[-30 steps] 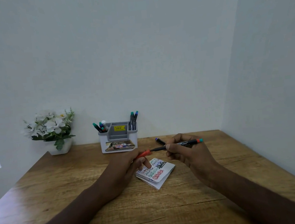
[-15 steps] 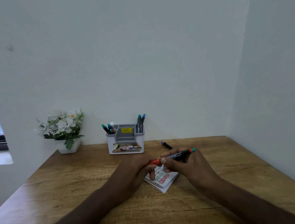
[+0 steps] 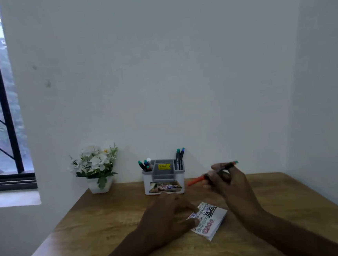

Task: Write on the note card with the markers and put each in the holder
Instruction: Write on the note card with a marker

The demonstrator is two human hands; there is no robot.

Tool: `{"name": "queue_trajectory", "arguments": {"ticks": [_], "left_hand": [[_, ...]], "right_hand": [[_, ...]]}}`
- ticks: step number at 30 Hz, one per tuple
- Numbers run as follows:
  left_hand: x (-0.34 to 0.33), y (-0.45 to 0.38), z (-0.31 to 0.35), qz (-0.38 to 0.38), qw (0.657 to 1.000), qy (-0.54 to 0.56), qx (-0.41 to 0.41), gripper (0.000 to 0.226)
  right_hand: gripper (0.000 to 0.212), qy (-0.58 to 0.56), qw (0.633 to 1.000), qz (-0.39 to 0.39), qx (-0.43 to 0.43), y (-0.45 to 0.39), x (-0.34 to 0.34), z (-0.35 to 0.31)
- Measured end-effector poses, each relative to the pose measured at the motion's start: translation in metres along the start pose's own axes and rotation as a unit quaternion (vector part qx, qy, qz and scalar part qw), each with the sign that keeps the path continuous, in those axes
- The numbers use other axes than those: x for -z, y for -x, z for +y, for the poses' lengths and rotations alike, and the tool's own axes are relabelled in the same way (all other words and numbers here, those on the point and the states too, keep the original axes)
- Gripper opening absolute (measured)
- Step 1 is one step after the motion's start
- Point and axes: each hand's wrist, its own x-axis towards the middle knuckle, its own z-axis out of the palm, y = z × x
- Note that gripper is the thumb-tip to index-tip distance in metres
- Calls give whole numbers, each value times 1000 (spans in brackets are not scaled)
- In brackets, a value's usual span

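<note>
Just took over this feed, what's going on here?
A person sits at a wooden table. The right hand holds a marker with an orange cap, raised above the table to the right of the holder, which already has several markers. The left hand rests on the note card, already covered in coloured writing.

The printed picture label (image 3: 165, 187) on the front of the white and grey plastic marker holder (image 3: 180, 175), at the table's far edge, shows "43" in a red box and the letters "OP". The small yellow sticker (image 3: 163, 166) inside the holder and the coloured handwriting on the white folded note card (image 3: 209, 218) are too blurred to read.
</note>
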Motion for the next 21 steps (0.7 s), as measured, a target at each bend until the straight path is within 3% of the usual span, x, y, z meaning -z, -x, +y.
{"name": "queue_trajectory", "arguments": {"ticks": [4, 8, 16, 21], "left_hand": [[-3, 0, -6, 3, 1000, 9, -3, 42], [-2, -3, -4, 3, 1000, 20, -3, 40], [3, -4, -3, -12, 1000, 20, -19, 39], [1, -3, -6, -3, 1000, 15, -27, 39]], "right_hand": [[13, 76, 992, 3, 103, -55, -35, -19], [14, 207, 956, 0, 207, -110, -78, -25], [27, 367, 906, -66, 200, -161, -136, 1], [24, 356, 911, -66, 197, -147, -126, 2]]}}
